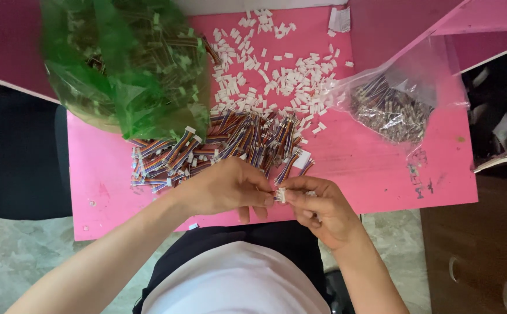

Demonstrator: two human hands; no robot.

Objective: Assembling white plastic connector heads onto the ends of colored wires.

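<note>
a small white connector [280, 195] is pinched between the fingertips of the left hand [224, 189] and the right hand [320, 206], both closed on it, just above the near edge of the pink table [375, 168]. a heap of striped wire leads [218, 148] lies just behind the hands. loose white housings [276, 75] are scattered further back. a green bag [128, 64] sits far left, a clear bag [390, 107] at right.

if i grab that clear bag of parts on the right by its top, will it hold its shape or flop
Probably flops: the clear bag is thin, crinkled film lying slumped on the pink table. Its small loose pieces would likely shift and sag downward. The mouth looks open, so some may spill.
</note>
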